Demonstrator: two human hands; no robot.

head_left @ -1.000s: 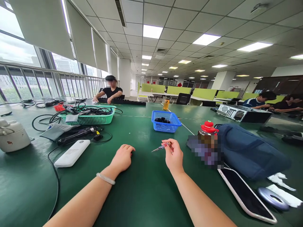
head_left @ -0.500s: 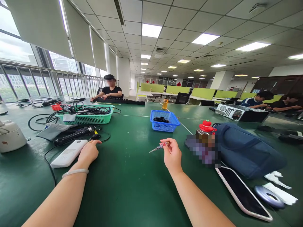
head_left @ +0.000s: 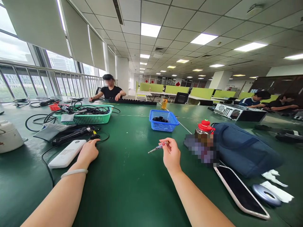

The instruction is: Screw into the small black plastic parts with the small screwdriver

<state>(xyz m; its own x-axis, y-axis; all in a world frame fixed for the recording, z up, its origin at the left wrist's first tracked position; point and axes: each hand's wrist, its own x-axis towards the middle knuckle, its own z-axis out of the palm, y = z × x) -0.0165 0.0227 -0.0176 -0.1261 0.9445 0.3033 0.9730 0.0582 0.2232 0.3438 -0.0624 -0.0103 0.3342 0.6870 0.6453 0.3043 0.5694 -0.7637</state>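
The right hand [head_left: 171,155] pinches a screwdriver [head_left: 156,148] between thumb and fingertips, over the surface's [head_left: 132,189] middle. The left hand [head_left: 88,153], loosely curled, touches a white device [head_left: 67,154] leftward; its marking is unreadable.

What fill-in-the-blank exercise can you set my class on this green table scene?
The right hand pinches a slim ____ by its handle.
The left hand rests beside a ____ rectangular device.
Tangled cables fill the ____ basket.
Missing words: screwdriver; white; green.
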